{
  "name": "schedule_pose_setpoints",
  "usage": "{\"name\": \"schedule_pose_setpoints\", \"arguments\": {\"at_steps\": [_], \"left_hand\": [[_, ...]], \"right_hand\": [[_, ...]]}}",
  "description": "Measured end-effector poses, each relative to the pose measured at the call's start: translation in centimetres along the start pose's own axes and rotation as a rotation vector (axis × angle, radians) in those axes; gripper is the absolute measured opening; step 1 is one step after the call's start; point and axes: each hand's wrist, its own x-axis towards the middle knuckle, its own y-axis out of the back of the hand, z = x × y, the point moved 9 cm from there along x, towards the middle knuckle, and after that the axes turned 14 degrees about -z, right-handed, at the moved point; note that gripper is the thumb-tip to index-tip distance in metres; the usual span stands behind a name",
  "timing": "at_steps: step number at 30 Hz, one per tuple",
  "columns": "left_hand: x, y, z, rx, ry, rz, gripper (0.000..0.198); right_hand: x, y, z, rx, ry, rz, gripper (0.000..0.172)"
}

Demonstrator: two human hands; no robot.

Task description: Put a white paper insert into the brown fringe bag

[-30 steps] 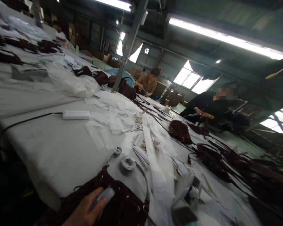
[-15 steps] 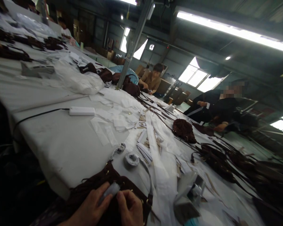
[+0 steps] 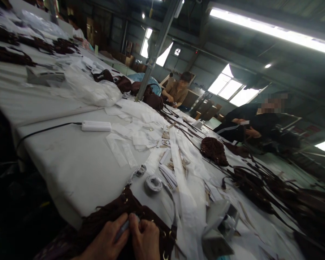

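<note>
A dark brown bag (image 3: 146, 213) with gold-coloured rings lies at the bottom of the view, on the near edge of the white-covered table (image 3: 62, 159). Above it, my left hand (image 3: 111, 234) is closed round a small greyish wrapped piece (image 3: 122, 230). My right hand (image 3: 145, 236) is pinched at the far end of that same piece, its fingertips touching those of my left hand. A wrapped strap leads off the bag's top corner, beside a grey-white coil (image 3: 153, 184).
A white power strip (image 3: 96, 126) with a black cable lies left. Paper slips and plastic film cover the middle. A grey tape dispenser (image 3: 218, 231) stands at lower right. More brown bags (image 3: 213, 151) lie beyond, where people work behind a metal post (image 3: 158, 47).
My right hand has moved left against my left hand, covering more of the greyish piece. Across the table, a person in dark clothes has brought both hands closer together. The view has shifted slightly.
</note>
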Motion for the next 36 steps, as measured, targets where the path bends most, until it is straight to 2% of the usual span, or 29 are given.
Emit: {"name": "schedule_pose_setpoints", "arguments": {"at_steps": [4,9,11,14,17,20,22,24,27,30,32,36], "left_hand": [[0.1,0.5,0.1,-0.141,0.107,0.058,0.044],[1.5,-0.4,2.3,-0.390,0.127,-0.179,0.040],[1.7,-0.4,2.6,-0.486,0.131,-0.199,0.040],[1.4,-0.8,1.3,-0.649,0.225,-0.165,0.047],[0.8,-1.2,-0.5,-0.799,0.327,-0.064,0.063],[0.6,-1.1,-1.3,-0.878,0.366,0.018,0.063],[0.6,-0.9,-1.1,-0.850,0.383,0.025,0.061],[0.8,-0.5,-0.2,-0.748,0.363,-0.025,0.058],[1.3,0.0,1.6,-0.550,0.272,-0.126,0.050],[1.5,0.1,2.4,-0.463,0.201,-0.190,0.049],[1.5,0.0,2.0,-0.469,0.204,-0.193,0.053],[1.3,0.5,1.2,-0.449,0.223,-0.126,0.057]], "right_hand": [[-0.1,-0.5,-0.8,-0.073,0.056,-0.057,0.053],[-0.2,-0.5,-0.7,-0.078,0.086,-0.035,0.055],[-0.1,-0.7,-0.2,-0.028,0.106,-0.027,0.057],[0.0,-1.0,0.5,0.096,0.170,-0.028,0.055],[-0.3,-1.2,0.8,0.208,0.269,-0.045,0.046],[-0.7,-1.6,0.7,0.242,0.323,-0.091,0.039],[-0.9,-1.6,0.6,0.225,0.319,-0.086,0.038],[-0.9,-1.5,0.4,0.187,0.297,-0.059,0.038],[-0.8,-1.1,-0.1,0.110,0.273,-0.019,0.036],[-0.9,-0.7,-0.5,0.124,0.280,0.006,0.029],[-1.0,-0.9,-0.2,0.280,0.278,-0.038,0.028],[-0.8,-3.4,0.9,0.712,0.213,-0.259,0.037]]}}
